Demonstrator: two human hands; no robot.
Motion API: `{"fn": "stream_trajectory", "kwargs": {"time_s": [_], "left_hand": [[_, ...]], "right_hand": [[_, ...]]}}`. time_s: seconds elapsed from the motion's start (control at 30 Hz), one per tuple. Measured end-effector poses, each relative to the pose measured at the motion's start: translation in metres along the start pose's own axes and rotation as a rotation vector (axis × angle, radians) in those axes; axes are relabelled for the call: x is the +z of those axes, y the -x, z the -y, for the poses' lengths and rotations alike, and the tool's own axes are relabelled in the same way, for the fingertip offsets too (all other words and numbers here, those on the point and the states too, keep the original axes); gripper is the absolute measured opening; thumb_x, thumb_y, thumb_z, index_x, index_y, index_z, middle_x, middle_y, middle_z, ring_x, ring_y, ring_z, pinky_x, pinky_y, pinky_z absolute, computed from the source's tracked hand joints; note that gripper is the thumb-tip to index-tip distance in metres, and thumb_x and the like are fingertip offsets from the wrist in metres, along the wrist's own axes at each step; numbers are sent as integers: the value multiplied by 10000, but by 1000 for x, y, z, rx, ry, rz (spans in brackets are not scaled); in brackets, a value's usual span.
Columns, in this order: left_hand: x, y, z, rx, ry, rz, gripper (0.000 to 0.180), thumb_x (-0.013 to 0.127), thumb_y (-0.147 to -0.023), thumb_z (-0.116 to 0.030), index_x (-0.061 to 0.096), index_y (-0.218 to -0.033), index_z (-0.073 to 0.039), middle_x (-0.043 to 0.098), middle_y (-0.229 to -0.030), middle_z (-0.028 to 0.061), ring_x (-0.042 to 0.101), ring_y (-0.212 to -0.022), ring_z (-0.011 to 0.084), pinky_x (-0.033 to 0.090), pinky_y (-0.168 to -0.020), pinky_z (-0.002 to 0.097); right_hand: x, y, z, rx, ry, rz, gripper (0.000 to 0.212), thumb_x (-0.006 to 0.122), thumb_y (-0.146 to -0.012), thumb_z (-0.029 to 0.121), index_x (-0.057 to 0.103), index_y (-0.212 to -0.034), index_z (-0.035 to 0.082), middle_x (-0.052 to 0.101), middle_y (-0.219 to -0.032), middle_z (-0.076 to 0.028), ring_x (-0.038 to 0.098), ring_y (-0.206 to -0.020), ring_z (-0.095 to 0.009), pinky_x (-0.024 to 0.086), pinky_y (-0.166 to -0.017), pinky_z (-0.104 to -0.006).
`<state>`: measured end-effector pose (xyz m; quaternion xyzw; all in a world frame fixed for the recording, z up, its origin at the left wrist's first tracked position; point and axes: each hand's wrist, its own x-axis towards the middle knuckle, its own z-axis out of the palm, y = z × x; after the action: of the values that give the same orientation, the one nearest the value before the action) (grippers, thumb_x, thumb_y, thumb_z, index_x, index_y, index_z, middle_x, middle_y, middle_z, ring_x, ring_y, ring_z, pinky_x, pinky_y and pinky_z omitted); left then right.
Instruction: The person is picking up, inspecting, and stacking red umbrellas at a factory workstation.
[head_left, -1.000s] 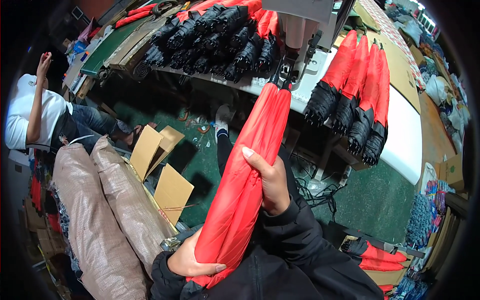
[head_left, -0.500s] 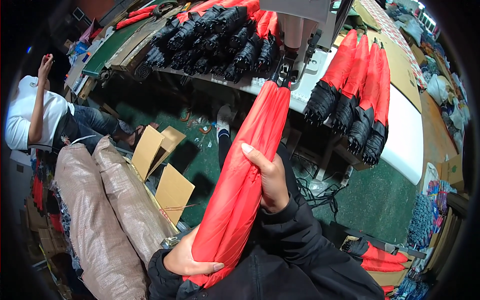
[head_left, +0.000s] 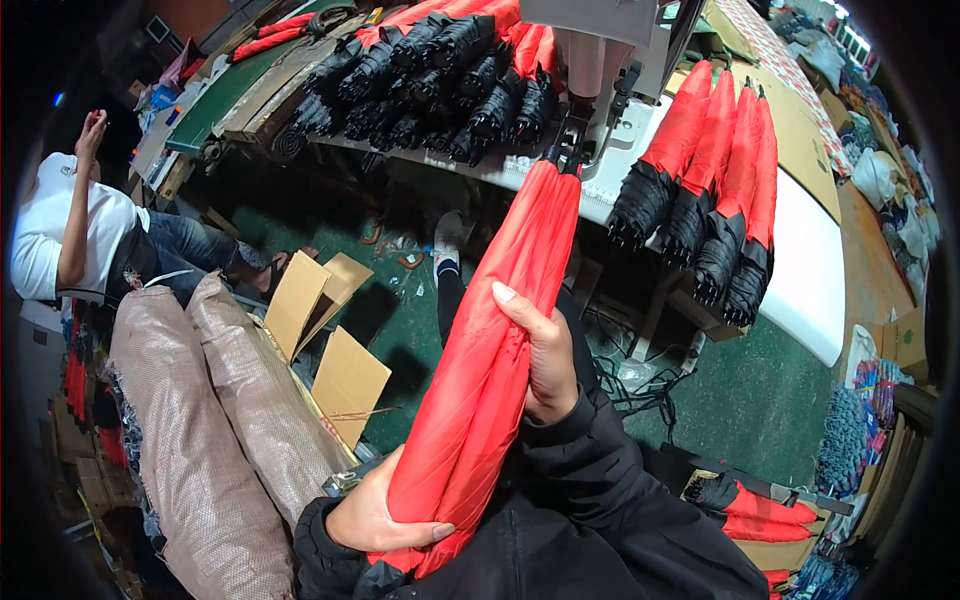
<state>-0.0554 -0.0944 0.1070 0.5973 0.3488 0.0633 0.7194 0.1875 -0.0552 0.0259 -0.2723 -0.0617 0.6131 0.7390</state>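
Note:
Two folded red umbrellas (head_left: 455, 420) lie side by side across my lap, pointing away from me. Their dark tips reach under the needle area of a sewing machine (head_left: 590, 70) on the white table (head_left: 805, 300). Low on the umbrellas, my left hand (head_left: 385, 515) is wrapped round the cloth, thumb on top. Farther up, my right hand (head_left: 545, 360) grips them from the right side, its thumb pressed on the red fabric. The black lower ends are mostly hidden by my left hand and dark sleeve.
Several red-and-black umbrellas (head_left: 725, 190) lie right of the machine. A larger pile (head_left: 430, 75) sits to its left. Two woven sacks (head_left: 200, 450) and an open cardboard box (head_left: 350, 385) stand at left, near a seated person (head_left: 85, 225). Cables (head_left: 645, 395) tangle under the table.
Almost nothing differs. My right hand and the umbrellas have shifted very slightly right; both hands keep their hold, and the tips stay at the machine.

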Motion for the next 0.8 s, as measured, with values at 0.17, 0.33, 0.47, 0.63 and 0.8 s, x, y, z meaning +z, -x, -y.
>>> {"fn": "stream_trajectory", "kwargs": {"time_s": [0.17,0.33,0.47,0.63,0.8], "left_hand": [[-1,0,0,0,-16,-6,980,894,-804,-105,304,-1573,40,518,-1502,147,514,-1365,206,413,-1150,366],[3,-1,-3,22,-18,-13,955,885,-807,-80,315,-1563,39,527,-1492,149,533,-1348,205,432,-1141,370],[4,-1,-5,6,-2,-7,950,881,-808,-68,314,-1562,39,530,-1489,147,540,-1343,208,434,-1145,375],[6,1,-8,-14,-8,-12,944,873,-811,-64,311,-1563,38,541,-1478,144,554,-1330,213,444,-1138,377],[7,1,-2,-11,-5,-13,948,875,-811,-74,311,-1565,36,544,-1475,143,558,-1323,210,447,-1132,375]], "right_hand": [[1,0,2,-1,-10,-17,302,698,-981,199,624,-1194,-2,728,-1004,-118,729,-835,-210,611,-767,-350],[0,0,2,18,-33,-18,298,704,-980,198,631,-1185,-6,734,-993,-123,734,-816,-216,619,-764,-352],[-1,0,1,15,-37,-15,291,703,-981,194,635,-1181,-7,734,-994,-124,734,-821,-217,619,-766,-355],[-1,2,1,7,-21,-31,300,707,-981,203,637,-1183,-8,733,-1004,-123,733,-836,-222,615,-770,-358],[-5,2,1,-10,0,2,302,708,-984,205,634,-1185,-7,728,-1007,-119,729,-843,-218,609,-780,-354]]}}
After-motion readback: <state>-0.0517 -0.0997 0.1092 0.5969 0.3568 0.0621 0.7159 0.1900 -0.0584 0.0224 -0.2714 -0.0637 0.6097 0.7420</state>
